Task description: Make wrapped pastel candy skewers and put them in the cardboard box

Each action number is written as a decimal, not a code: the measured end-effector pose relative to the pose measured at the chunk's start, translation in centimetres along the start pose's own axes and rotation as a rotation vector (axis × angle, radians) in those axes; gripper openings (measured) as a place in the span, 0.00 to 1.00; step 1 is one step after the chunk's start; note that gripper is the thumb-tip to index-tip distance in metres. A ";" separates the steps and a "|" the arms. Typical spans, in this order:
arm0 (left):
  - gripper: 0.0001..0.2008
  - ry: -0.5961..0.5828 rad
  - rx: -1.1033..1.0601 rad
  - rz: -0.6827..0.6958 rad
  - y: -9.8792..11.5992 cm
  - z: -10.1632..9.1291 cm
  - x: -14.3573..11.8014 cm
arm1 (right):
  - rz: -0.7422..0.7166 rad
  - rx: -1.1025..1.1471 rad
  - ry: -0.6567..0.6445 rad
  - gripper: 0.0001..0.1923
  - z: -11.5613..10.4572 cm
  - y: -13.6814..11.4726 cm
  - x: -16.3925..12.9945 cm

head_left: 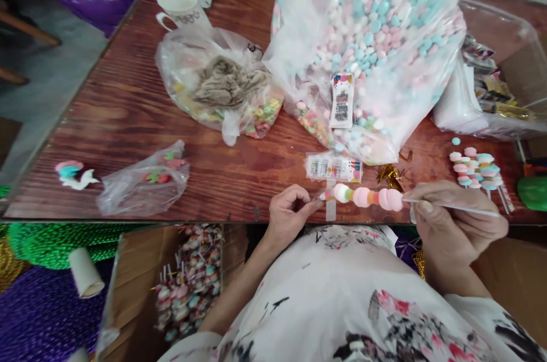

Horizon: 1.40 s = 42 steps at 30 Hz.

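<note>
My right hand (464, 219) is closed on the white stick of a marshmallow skewer (361, 197), which lies nearly level above the table's front edge. Pink and white marshmallows alternate on it with small green, orange and reddish candies. At the skewer's left end, my left hand (288, 211) pinches a small pinkish candy piece between thumb and fingers; whether the stick passes through that piece cannot be made out. Just beyond the skewer lies a printed packet (333, 167). Finished-looking marshmallow skewers (474, 168) rest to the right, past my right hand.
A big clear bag of pastel marshmallows (376, 25) fills the back, beside a bag of gummies (265, 117) and a mug (182, 8). At left lie a small bag (145, 179) and a mermaid-tail piece (79, 177). Below, a cardboard box (137, 293) holds several wrapped skewers.
</note>
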<state>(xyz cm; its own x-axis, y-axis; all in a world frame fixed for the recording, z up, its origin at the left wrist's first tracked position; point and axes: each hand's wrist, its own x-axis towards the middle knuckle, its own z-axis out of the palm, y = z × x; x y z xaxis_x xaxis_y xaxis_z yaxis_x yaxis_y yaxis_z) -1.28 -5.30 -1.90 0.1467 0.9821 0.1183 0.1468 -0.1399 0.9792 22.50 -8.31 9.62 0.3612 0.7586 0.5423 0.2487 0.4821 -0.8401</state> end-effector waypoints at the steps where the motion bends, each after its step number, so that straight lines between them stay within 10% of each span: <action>1: 0.15 -0.003 0.005 0.004 0.1 0.0 0.0 | -0.008 -0.005 -0.029 0.10 -0.1 0.2 -0.2; 17: 0.08 -0.190 0.200 0.328 -0.8 0.0 -0.2 | 0.419 0.186 -0.159 0.08 -2.3 4.0 2.5; 42: 0.06 -0.321 0.086 0.397 0.7 1.2 0.1 | 0.379 0.231 -0.281 0.07 -2.6 4.6 -1.9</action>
<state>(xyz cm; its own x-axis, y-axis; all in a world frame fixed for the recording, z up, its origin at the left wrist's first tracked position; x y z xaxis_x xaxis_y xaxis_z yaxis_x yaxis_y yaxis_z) -0.01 -5.46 -1.37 0.4981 0.7650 0.4082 0.0971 -0.5170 0.8505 25.31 -8.67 4.80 0.1250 0.9715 0.2016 -0.0689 0.2112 -0.9750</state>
